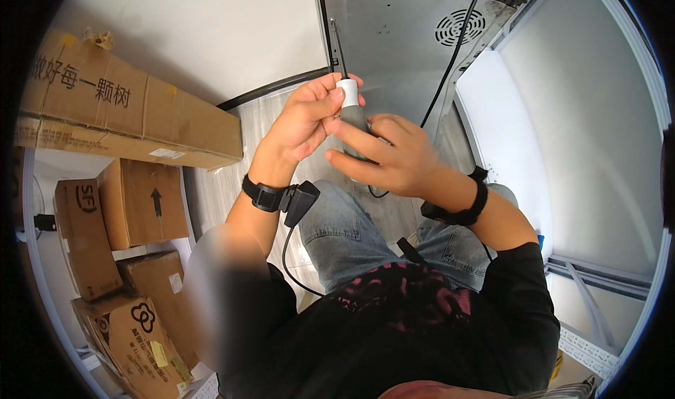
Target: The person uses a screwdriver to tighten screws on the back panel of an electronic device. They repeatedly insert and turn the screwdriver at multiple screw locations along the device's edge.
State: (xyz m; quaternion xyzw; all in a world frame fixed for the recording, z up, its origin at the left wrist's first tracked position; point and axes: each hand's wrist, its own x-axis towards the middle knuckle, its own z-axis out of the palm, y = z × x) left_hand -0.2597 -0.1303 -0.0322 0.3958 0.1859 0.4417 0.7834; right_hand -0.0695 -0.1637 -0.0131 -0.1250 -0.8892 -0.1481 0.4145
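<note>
My left hand (309, 114) is closed round the white collar of what looks like an electric screwdriver (354, 117). Its grey body hangs down toward my lap, and a long thin shaft points up and away. My right hand (397, 153) lies across the grey body. Two of its fingers stretch leftward, spread apart, and one tip comes close to my left palm. Those fingers hide most of the lower body. Beyond the shaft stands a grey metal cabinet (390, 68) with a round slotted vent (460, 28).
A black cable (450, 65) runs down the cabinet's front. Long and smaller cardboard boxes (172, 121) sit on a shelf at the left. White panels (503, 111) stand at the right. Both my wrists wear black straps (267, 195), and a cable trails from the left one.
</note>
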